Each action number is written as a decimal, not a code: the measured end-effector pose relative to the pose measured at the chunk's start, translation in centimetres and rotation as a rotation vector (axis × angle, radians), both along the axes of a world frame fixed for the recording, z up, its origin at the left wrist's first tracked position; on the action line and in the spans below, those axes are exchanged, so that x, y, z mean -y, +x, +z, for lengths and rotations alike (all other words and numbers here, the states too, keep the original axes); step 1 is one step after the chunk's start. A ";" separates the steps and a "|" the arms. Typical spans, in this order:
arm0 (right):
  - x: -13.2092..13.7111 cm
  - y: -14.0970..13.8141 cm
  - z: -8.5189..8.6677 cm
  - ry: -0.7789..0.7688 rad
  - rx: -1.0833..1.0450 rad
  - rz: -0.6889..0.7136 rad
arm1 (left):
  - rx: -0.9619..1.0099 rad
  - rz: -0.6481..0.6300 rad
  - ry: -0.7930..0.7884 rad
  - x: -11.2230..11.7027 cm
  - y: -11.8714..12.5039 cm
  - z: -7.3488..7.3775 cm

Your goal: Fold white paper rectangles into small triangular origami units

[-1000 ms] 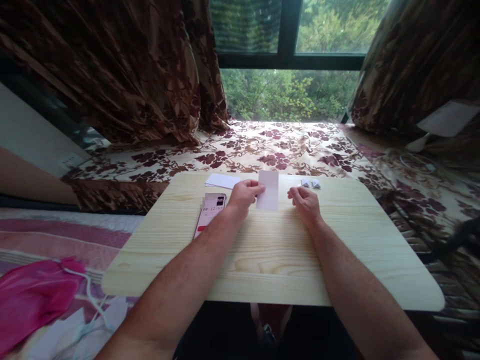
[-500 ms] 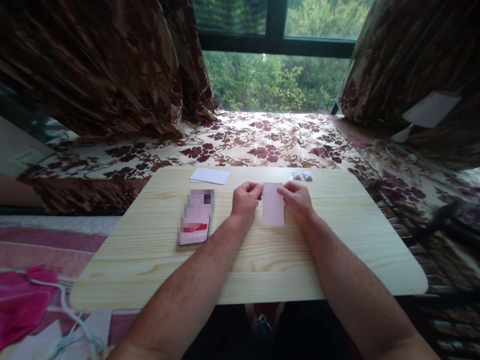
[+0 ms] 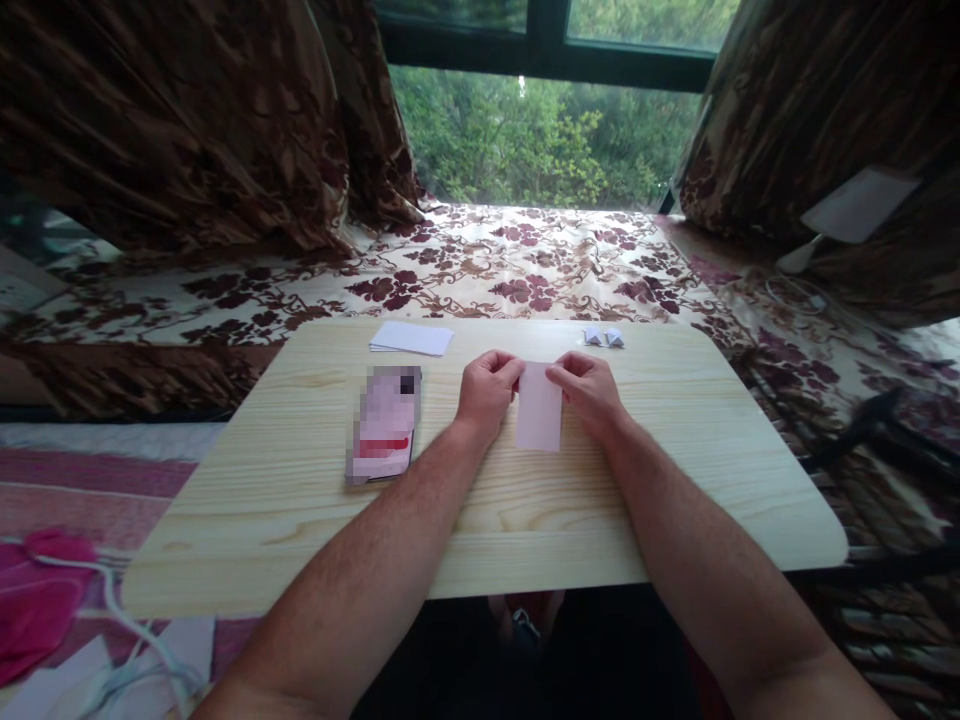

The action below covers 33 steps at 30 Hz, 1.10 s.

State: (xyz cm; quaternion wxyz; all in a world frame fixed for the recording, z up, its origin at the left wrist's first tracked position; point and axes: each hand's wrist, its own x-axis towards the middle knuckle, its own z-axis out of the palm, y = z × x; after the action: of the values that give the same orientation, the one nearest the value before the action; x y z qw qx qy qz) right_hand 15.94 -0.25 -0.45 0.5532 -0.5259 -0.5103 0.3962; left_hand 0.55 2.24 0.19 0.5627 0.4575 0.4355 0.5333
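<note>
A white rectangular sheet of paper point(image 3: 538, 412) hangs upright between my hands, its long side running up and down. My left hand point(image 3: 486, 390) pinches its upper left corner. My right hand point(image 3: 588, 388) pinches the upper right corner, fingers curled in. Beyond my right hand, two small folded white paper pieces point(image 3: 604, 338) with pointed tops sit near the table's far edge. A small stack of white paper sheets point(image 3: 411, 338) lies at the far left of the table. Nearer, left of my left hand, lies a phone point(image 3: 384, 425), its surface blurred.
The pale wood table point(image 3: 712, 480) has rounded corners. Behind it, a ledge with a flowered cover point(image 3: 517, 260) runs below the window. A white lamp point(image 3: 855, 205) stands at the right. Pink cloth point(image 3: 45, 600) and a white cable point(image 3: 112, 590) lie at the lower left.
The view has tilted down slightly and shifted, so the window sits higher and the table a little left. Both hands keep hold of the sheet in nearly the same pose.
</note>
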 end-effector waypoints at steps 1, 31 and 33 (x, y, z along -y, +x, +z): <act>0.0 0.0 0.0 0.002 -0.003 -0.004 | 0.004 -0.002 0.002 0.0 0.0 0.0; -0.1 0.2 0.5 -0.050 -0.065 -0.120 | 0.102 0.146 -0.084 -0.7 0.2 -0.6; -0.1 0.2 0.6 -0.051 -0.064 -0.124 | 0.074 0.176 -0.073 -0.7 0.2 -0.9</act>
State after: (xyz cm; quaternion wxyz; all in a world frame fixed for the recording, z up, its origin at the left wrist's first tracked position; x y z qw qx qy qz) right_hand 16.10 -0.20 0.11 0.5794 -0.5574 -0.4485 0.3906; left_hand 0.73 2.93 -0.66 0.5457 0.3768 0.4720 0.5810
